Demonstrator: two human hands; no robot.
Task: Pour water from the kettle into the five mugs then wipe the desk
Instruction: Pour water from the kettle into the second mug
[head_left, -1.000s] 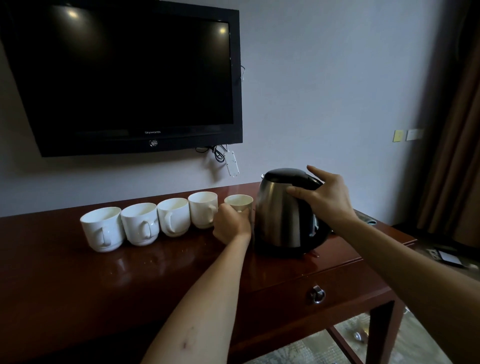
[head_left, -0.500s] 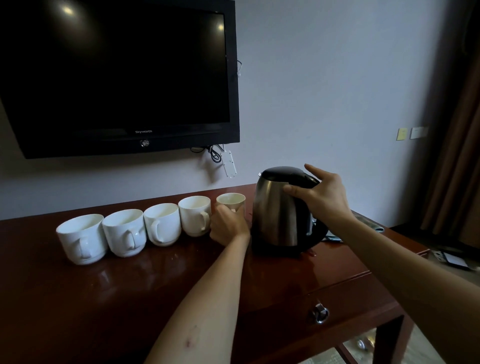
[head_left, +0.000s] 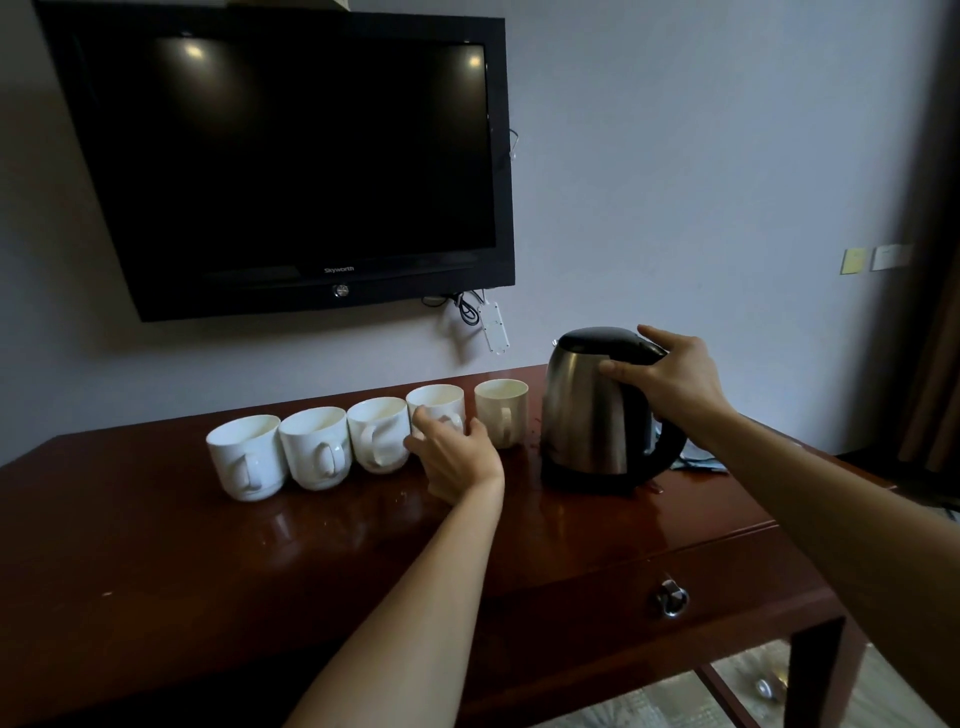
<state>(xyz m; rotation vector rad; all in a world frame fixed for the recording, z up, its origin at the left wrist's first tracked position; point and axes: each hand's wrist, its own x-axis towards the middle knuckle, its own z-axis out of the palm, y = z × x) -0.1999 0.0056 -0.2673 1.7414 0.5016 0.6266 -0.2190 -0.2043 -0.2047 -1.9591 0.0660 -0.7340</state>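
Five white mugs stand in a row on the dark wooden desk (head_left: 156, 545), handles facing me: the first mug (head_left: 247, 457) at the left, then the second mug (head_left: 314, 447), third mug (head_left: 376, 434), fourth mug (head_left: 439, 402) and fifth mug (head_left: 501, 408). To their right stands the steel kettle (head_left: 587, 415) with its black lid, upright on its base. My left hand (head_left: 457, 460) is at the fourth mug, with fingers and thumb around its lower front and handle. My right hand (head_left: 672, 382) grips the top of the kettle's black handle, thumb against the lid.
A black television (head_left: 291, 156) hangs on the wall above the mugs, with a white power strip (head_left: 496, 327) dangling beneath it. The desk has a drawer with a metal ring pull (head_left: 671, 598). A brown curtain (head_left: 935, 312) hangs at the right edge.
My left hand has left the fifth mug and moved left to the fourth mug. My right hand stays on the kettle handle, and the kettle has not moved.
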